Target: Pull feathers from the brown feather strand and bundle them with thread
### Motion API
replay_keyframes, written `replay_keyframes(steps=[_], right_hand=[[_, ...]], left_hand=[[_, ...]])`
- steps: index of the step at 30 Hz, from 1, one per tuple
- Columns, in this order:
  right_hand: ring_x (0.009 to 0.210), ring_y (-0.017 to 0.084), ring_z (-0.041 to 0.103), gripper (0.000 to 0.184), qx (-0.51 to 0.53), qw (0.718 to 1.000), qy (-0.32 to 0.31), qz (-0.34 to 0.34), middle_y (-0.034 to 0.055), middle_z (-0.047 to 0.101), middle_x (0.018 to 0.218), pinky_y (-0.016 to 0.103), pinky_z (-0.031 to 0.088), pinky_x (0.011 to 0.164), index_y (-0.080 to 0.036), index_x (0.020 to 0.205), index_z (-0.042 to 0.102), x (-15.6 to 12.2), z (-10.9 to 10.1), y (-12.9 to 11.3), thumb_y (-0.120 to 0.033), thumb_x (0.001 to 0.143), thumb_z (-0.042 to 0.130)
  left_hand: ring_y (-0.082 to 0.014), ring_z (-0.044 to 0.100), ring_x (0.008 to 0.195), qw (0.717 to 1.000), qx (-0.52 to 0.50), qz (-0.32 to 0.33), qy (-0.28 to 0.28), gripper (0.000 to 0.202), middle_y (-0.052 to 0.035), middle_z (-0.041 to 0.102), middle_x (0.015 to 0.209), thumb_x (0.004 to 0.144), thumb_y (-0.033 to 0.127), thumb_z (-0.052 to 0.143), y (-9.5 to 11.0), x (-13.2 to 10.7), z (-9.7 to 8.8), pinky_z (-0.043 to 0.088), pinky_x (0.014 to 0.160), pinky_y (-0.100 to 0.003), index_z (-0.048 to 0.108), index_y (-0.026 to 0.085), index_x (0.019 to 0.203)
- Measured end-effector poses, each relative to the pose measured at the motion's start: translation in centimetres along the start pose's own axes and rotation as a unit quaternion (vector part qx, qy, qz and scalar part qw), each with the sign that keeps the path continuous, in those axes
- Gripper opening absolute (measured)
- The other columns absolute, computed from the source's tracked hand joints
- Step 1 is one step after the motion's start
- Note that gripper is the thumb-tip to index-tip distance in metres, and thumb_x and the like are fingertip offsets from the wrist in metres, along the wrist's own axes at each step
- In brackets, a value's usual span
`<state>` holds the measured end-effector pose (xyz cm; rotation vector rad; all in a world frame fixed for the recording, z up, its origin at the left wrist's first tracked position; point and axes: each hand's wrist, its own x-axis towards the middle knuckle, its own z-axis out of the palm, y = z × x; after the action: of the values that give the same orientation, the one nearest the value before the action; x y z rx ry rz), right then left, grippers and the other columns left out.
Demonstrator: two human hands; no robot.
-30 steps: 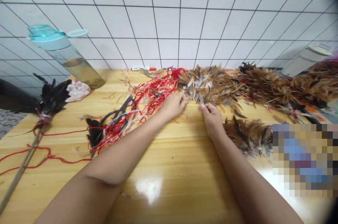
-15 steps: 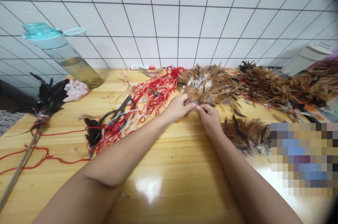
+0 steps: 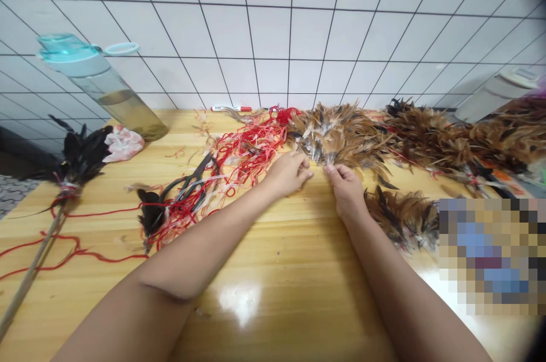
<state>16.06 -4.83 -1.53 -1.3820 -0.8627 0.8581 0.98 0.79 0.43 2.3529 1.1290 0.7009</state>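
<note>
A heap of brown feathers [image 3: 341, 131] lies at the back of the wooden table [image 3: 264, 248]. My left hand [image 3: 288, 173] rests at the heap's near edge with its fingers curled together; what it holds, if anything, is too small to name. My right hand [image 3: 347, 191] is just beside it, fingertips pinched on the quill ends of a few brown feathers. The two hands are a small gap apart. Left of my left hand spreads a tangle of red string [image 3: 239, 154].
Black scissors [image 3: 190, 180] lie in the string. A stick with black feathers [image 3: 63, 180] and loose red string lies at the left. A teal-capped bottle [image 3: 102, 86] stands by a white crumpled bag [image 3: 123, 143]. More brown feathers [image 3: 460, 134] stretch right; a smaller bunch [image 3: 405, 214] lies nearer. A red-capped marker [image 3: 232, 108] lies by the wall.
Half a second ago both hands pinched together at the feathers' edge. They have since drawn a little apart, the left one lower toward the table.
</note>
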Motion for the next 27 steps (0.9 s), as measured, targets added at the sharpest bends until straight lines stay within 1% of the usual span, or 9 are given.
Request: replay_keyframes(steps=[3,6,8,11,14,16,20,27], right_hand=[[0.055,0.010,0.039,0.029,0.007,1.000,0.005,0.000,-0.0044,0.049,0.055,0.024,0.033,0.054,-0.019,0.062,0.055,0.1,0.0,0.2,-0.046,0.064,0.067],[0.056,0.010,0.040,0.028,0.011,1.000,0.006,0.005,-0.0038,0.051,0.057,0.024,0.034,0.055,-0.019,0.063,0.055,0.1,0.1,0.4,-0.044,0.063,0.068],[0.057,0.011,0.041,0.028,0.007,1.000,0.009,0.007,-0.0036,0.051,0.058,0.024,0.034,0.055,-0.019,0.063,0.055,0.1,0.1,0.5,-0.044,0.063,0.068],[0.057,0.011,0.041,0.028,-0.005,1.000,0.012,0.008,-0.0035,0.051,0.058,0.025,0.034,0.055,-0.019,0.063,0.055,0.0,0.1,0.3,-0.044,0.063,0.067],[0.055,0.011,0.039,0.028,-0.028,1.000,0.010,0.003,-0.0038,0.048,0.056,0.025,0.033,0.055,-0.019,0.063,0.055,0.0,0.1,0.2,-0.045,0.064,0.065],[0.055,0.011,0.039,0.029,-0.053,0.999,0.007,-0.011,-0.0036,0.047,0.055,0.025,0.033,0.054,-0.019,0.063,0.055,0.0,0.0,0.3,-0.046,0.066,0.064],[0.055,0.012,0.038,0.029,-0.106,0.994,-0.001,-0.041,-0.0026,0.047,0.054,0.026,0.032,0.054,-0.019,0.063,0.057,0.2,-0.1,0.7,-0.047,0.068,0.061],[0.058,0.013,0.039,0.026,-0.176,0.980,-0.037,-0.082,-0.0015,0.047,0.056,0.027,0.031,0.055,-0.019,0.061,0.058,0.4,-0.2,1.3,-0.044,0.070,0.059]], left_hand=[[-0.0214,0.055,0.092,0.996,0.079,0.028,-0.020,0.015,-0.0079,0.061,0.093,0.081,0.031,0.058,-0.1,-0.3,0.7,0.045,0.083,-0.034,0.061,0.017,0.087],[-0.0215,0.055,0.091,0.993,0.106,0.037,-0.039,0.012,-0.0082,0.060,0.089,0.084,0.022,0.049,-0.4,-0.3,1.2,0.044,0.084,-0.035,0.060,0.017,0.082],[-0.0214,0.054,0.090,0.992,0.106,0.054,-0.038,0.012,-0.0080,0.060,0.087,0.083,0.015,0.046,-0.6,-0.2,1.2,0.043,0.084,-0.034,0.057,0.017,0.079],[-0.0200,0.052,0.085,0.994,0.075,0.077,-0.026,0.012,-0.0072,0.058,0.086,0.078,0.009,0.045,-0.7,-0.1,0.7,0.042,0.078,-0.032,0.053,0.018,0.080],[-0.0170,0.050,0.074,0.995,0.029,0.091,-0.037,0.015,-0.0040,0.056,0.079,0.078,0.007,0.040,-0.5,0.1,-0.1,0.039,0.070,-0.028,0.049,0.019,0.083],[-0.0161,0.049,0.072,0.993,0.017,0.111,-0.042,0.015,-0.0030,0.055,0.077,0.080,0.008,0.039,-0.2,0.1,-0.6,0.038,0.068,-0.027,0.049,0.019,0.083],[-0.0163,0.048,0.073,0.989,0.020,0.140,-0.040,0.014,-0.0041,0.055,0.077,0.082,0.010,0.039,0.2,0.2,-1.1,0.035,0.067,-0.027,0.050,0.018,0.082],[-0.0179,0.051,0.080,0.983,0.044,0.174,-0.020,0.016,-0.0057,0.057,0.085,0.078,0.008,0.043,-0.2,0.2,-0.9,0.037,0.071,-0.027,0.051,0.019,0.087]])
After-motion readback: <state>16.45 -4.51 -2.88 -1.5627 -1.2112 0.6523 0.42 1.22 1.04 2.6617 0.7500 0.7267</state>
